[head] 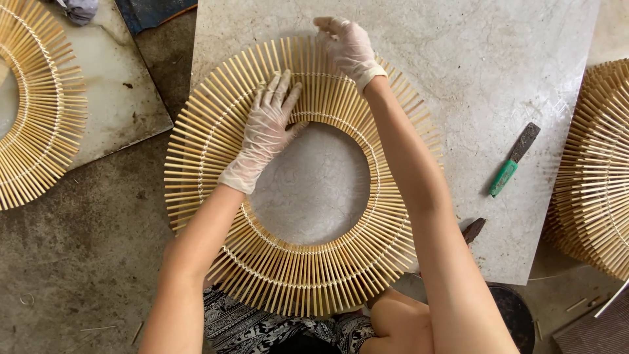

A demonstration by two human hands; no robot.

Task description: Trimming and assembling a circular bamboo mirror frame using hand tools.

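Note:
A large ring of radial bamboo sticks (327, 269), bound by two thin cords, lies flat on a pale stone slab (498, 72). My left hand (267, 128), in a thin translucent glove, rests palm-down with fingers spread on the ring's upper left part. My right hand (347, 46), also gloved, reaches to the far top edge of the ring, fingers curled over the stick ends. Neither hand lifts anything.
A green-handled knife (512, 162) lies on the slab to the right. A stack of similar bamboo rings (593, 170) sits at the right edge, another ring (33, 105) at the far left. Rough concrete floor (85, 249) lies below left. My patterned trousers (255, 328) show at the bottom.

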